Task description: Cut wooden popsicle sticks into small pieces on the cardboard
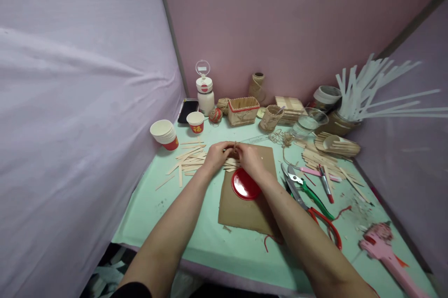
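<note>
Grip: left hand [219, 156], right hand [249, 160] pinched on brown piece [235, 148] | red disc [245, 184] on cardboard [241, 215]

Small brown piece [235, 147], perhaps twine, pinched between both hands [248, 156].

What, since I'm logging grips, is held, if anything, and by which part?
The left hand and right hand hold a small brown piece between them; it is mostly hidden, so the gripped part cannot be told.
</note>
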### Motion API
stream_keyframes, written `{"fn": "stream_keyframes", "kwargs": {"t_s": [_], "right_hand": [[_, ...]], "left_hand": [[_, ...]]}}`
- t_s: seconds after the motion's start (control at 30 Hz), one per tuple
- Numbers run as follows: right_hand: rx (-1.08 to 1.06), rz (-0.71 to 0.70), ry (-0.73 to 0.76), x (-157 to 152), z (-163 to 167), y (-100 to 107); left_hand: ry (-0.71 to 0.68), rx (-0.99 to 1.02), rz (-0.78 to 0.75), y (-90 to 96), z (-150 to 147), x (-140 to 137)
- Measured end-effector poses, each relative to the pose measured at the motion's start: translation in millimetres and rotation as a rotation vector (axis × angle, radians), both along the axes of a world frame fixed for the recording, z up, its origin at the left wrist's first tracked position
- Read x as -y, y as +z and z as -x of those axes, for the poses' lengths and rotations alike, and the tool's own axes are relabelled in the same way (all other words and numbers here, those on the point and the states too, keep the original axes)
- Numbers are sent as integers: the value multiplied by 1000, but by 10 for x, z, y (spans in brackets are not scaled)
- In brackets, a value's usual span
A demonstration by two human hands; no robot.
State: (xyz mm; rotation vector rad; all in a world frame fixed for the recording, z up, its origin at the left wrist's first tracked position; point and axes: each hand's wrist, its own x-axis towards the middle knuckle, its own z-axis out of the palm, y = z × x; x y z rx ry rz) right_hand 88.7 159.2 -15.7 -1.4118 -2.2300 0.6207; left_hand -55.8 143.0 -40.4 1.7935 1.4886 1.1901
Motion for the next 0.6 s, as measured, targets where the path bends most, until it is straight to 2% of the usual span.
{"fn": "stream_keyframes", "kwargs": {"t_s": [0.27, 0.6], "right_hand": [[-59, 5, -8, 29, -15, 19], [-320, -24, 5, -77, -83, -61]], "left_hand": [[-18, -29, -39, -37, 12, -4], [-10, -68, -66, -64, -3, -14]]}}
